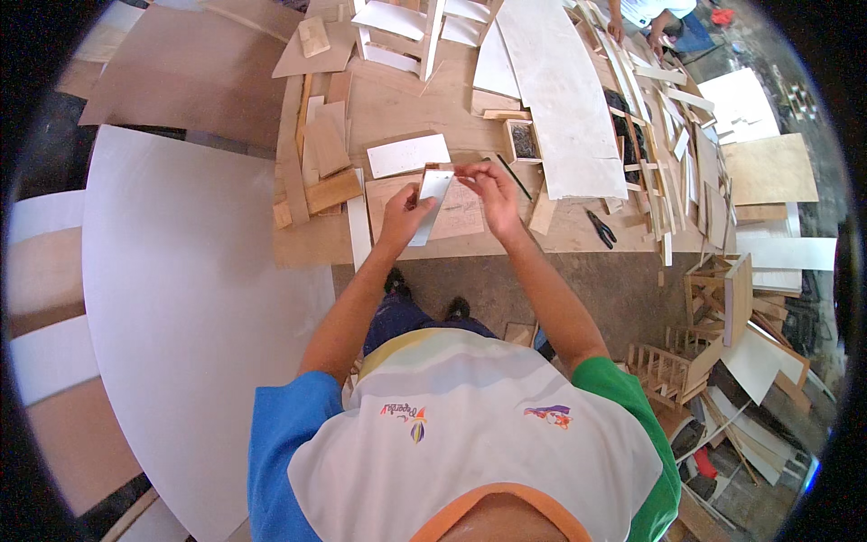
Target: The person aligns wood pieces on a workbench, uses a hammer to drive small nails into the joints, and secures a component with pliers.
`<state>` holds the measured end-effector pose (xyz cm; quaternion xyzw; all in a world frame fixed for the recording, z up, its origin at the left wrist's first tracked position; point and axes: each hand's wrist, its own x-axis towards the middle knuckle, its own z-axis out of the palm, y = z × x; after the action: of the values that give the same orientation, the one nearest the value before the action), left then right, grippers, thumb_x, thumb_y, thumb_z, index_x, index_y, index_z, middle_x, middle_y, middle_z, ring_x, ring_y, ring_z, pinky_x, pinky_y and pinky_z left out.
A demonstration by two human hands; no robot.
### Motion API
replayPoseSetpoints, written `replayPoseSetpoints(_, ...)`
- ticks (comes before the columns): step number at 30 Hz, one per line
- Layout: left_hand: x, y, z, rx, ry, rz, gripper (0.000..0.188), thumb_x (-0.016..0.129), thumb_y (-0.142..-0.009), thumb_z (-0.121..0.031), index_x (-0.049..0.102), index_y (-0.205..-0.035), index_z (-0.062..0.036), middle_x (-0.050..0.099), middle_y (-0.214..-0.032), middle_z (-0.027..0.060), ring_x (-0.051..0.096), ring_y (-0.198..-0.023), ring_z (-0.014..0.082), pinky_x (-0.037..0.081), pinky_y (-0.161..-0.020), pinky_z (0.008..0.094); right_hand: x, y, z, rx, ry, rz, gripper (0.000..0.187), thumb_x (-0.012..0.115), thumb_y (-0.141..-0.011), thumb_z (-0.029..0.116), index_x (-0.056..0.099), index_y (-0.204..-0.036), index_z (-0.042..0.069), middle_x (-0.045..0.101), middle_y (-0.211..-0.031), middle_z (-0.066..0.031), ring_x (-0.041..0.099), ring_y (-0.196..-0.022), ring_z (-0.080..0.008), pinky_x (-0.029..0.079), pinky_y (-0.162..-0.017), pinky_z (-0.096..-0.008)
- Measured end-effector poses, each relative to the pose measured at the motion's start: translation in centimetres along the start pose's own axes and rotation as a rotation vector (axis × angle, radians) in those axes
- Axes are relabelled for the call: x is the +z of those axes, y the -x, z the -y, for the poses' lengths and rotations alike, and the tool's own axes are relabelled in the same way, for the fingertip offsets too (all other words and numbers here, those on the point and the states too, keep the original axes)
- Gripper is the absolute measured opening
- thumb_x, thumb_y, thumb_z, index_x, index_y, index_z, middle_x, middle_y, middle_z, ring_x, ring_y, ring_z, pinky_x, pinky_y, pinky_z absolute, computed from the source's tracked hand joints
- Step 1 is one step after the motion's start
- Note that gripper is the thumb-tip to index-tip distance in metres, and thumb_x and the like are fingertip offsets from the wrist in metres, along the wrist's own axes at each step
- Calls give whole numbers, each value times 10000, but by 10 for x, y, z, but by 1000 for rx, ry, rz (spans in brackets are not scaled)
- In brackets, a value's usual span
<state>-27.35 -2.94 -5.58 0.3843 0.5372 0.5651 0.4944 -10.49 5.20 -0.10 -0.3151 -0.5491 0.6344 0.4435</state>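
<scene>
- White and pale, a large curved panel (181, 298) lies nearest, to the person's left, below the edge of the worktop (316, 244).
- Wooden slatted frames (673, 370) sit on the floor to the person's right, among loose offcuts.
- The left hand (404, 217) is raised over the near edge of the worktop, its fingers closed around the lower part of a narrow white strip (432, 200) that stands tilted, top leaning away.
- The right hand (492, 194) is just beside it, its fingers (470, 172) pinched at the top end of the strip; whether they also grip something small there cannot be told.
- Under both hands lies a flat plywood sheet (461, 217) with pencil marks.
- Black-handled pliers (601, 228) rest on the worktop to the right of the hands, apart from them.
- A white rectangular card (408, 154) lies just beyond the left hand.
- A small open wooden box (523, 140) holding dark small pieces stands beyond the right hand.
- A long white board (560, 99) runs away across the worktop.
- Blocks and planks (321, 172) are stacked at the left side.
- At the far end, another person's hands (637, 32) show.
</scene>
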Motion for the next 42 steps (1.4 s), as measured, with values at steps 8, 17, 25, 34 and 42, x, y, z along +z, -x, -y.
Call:
replayPoseSetpoints(8,-10,-22,-5,41,115,56,284,709,-807,-105,628,-1054,11,653,-878,25,592,-797,101,471,-734,245,0,3,3,59,182,-101,204,602,-905,97,544,-1040,-44,638,-998,-142,622,-969,-213,487,-930,-352)
replayPoseSetpoints(17,-5,-20,-44,321,-160,57,276,783,-739,-159,681,-940,0,695,-856,97,656,-772,158,510,-713,281,25,3,5,45,431,53,344,662,-801,-63,573,-1129,-5,605,-1098,-82,575,-1060,-160,487,-897,-299)
replayPoseSetpoints(25,-19,-23,-56,610,-285,8,231,783,-695,-80,654,-876,-21,689,-851,106,678,-803,200,515,-705,291,33,1,1,-92,512,108,316,659,-760,-113,600,-1051,-4,626,-1044,-72,601,-972,-160,495,-866,-295)
replayPoseSetpoints(34,-22,-24,-52,452,-190,89,222,770,-721,-88,631,-868,6,682,-809,116,680,-751,195,528,-684,297,35,6,3,10,562,16,287,702,-783,-8,603,-1052,-2,640,-987,-76,608,-919,-146,503,-829,-299)
replayPoseSetpoints(42,-13,-23,-44,475,-236,-16,186,714,-789,-60,597,-903,29,659,-817,108,661,-743,169,525,-686,292,32,-3,5,28,606,79,288,700,-798,18,603,-1068,-6,644,-979,-76,612,-919,-148,508,-834,-307)
